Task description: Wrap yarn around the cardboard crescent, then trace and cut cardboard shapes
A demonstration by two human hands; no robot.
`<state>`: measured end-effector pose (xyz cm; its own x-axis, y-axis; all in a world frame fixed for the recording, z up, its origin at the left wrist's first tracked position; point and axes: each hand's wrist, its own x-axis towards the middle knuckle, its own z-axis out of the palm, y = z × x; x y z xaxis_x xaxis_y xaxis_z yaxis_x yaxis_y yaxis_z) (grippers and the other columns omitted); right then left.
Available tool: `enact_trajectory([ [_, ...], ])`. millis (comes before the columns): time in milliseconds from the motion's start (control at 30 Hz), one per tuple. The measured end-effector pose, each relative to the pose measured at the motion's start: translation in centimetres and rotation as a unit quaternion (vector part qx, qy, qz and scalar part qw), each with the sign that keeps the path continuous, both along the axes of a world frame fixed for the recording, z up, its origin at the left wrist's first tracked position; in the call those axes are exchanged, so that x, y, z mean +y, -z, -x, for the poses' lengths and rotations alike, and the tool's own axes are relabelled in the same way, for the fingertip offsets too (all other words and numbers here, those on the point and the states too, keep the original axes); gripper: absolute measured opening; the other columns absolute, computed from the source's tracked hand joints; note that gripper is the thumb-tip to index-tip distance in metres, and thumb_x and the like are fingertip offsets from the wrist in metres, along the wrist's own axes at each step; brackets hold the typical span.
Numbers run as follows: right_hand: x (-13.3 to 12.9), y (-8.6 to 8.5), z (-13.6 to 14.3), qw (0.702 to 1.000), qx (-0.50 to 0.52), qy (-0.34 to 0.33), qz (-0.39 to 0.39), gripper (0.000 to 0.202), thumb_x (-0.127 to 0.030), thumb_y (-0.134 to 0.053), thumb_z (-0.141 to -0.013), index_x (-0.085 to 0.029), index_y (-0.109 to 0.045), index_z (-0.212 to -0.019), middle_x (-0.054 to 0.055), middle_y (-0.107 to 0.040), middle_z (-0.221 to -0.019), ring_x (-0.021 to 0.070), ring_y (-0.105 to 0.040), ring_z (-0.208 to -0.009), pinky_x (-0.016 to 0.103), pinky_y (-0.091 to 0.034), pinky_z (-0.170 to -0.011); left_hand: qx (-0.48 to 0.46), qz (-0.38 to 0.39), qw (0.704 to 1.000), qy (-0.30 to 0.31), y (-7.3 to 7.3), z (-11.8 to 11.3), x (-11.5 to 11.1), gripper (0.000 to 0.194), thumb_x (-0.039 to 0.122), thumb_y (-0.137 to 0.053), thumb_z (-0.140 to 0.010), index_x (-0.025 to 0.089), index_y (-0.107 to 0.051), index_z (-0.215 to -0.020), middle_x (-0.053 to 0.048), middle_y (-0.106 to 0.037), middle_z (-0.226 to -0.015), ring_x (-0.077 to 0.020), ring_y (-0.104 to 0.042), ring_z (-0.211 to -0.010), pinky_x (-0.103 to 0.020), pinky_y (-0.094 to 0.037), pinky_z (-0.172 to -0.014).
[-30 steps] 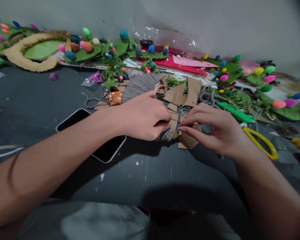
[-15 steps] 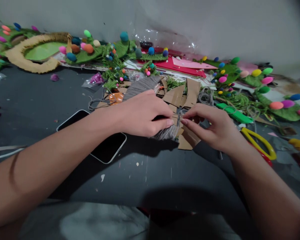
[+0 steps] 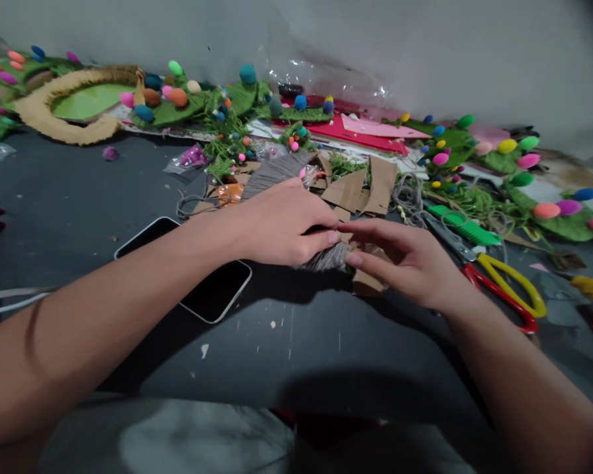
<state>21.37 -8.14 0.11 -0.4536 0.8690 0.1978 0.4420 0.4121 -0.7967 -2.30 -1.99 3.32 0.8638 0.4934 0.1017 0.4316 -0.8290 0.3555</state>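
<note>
Room opens nearside between phone and scissors.

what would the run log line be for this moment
left hand: on grey-wrapped piece | right hand: at its end | scissors: right of hands

No readable writing anywhere in view right now!
And here we are at the phone, its dark screen giving us not one legible letter or number; just beyond it, the orange wrapper is too small to read, and farther back past the phone, the clear packet with purple contents offers no label anyone could make out either.
</note>
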Motion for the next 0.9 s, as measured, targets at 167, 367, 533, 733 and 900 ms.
enact_trajectory([
  [167, 0.2, -0.1, 0.3, 0.996, -0.018, 0.021, -0.089, 0.022, -0.035, -0.079, -0.089, -0.018, -0.078, -0.102, -0.002, -0.062, -0.069, 0.0094, -0.049, -0.056, 0.024, -0.039, -0.051, 0.03, 0.0, 0.999, -0.029, 0.0, -0.2, -0.1, 0.033, 0.032, -0.047, -0.099, 0.018, -0.064, -0.075, -0.001, -0.07, -0.072, -0.016, -0.057, -0.066, -0.039, -0.037, -0.084],
  [367, -0.1, -0.6, 0.4, 0.976, -0.064, -0.023, -0.207, 0.006, -0.024, -0.073, -0.094, -0.018, -0.075, -0.092, 0.0, -0.063, -0.074, 0.0105, -0.055, -0.065, 0.025, -0.041, -0.059, 0.057, -0.004, 0.997, -0.056, 0.3, -0.6, -0.2, 0.034, 0.034, -0.047, -0.098, 0.019, -0.059, -0.07, -0.001, -0.065, -0.064, -0.0146, -0.048, -0.057, -0.037, -0.036, -0.077],
  [533, -0.6, -1.0, 0.7, 0.976, -0.083, -0.034, -0.199, 0.006, -0.023, -0.066, -0.099, -0.021, -0.068, -0.093, 0.002, -0.065, -0.079, 0.014, -0.06, -0.071, 0.028, -0.046, -0.066, 0.08, -0.007, 0.992, -0.102, 0.1, -0.9, -0.6, 0.034, 0.034, -0.047, -0.094, 0.021, -0.052, -0.063, 0.001, -0.052, -0.052, -0.0154, -0.038, -0.051, -0.037, -0.032, -0.069],
  [733, -0.2, -0.8, 0.8, 0.971, -0.089, -0.016, -0.22, 0.008, -0.022, -0.065, -0.099, -0.021, -0.066, -0.091, 0.001, -0.062, -0.076, 0.0146, -0.059, -0.068, 0.029, -0.043, -0.061, 0.083, -0.024, 0.992, -0.091, 0.3, -1.0, -1.0, 0.033, 0.034, -0.046, -0.093, 0.021, -0.06, -0.066, -0.002, -0.063, -0.059, -0.0172, -0.047, -0.055, -0.039, -0.035, -0.074],
  [900, 0.3, -0.5, 0.8, 0.976, -0.077, 0.006, -0.202, 0.01, -0.024, -0.067, -0.097, -0.021, -0.068, -0.087, 0.002, -0.066, -0.076, 0.015, -0.059, -0.067, 0.029, -0.042, -0.059, 0.067, -0.007, 0.997, -0.046, 0.4, -1.2, -1.3, 0.033, 0.033, -0.048, -0.096, 0.02, -0.067, -0.071, -0.002, -0.069, -0.067, -0.0165, -0.047, -0.058, -0.041, -0.035, -0.079],
])
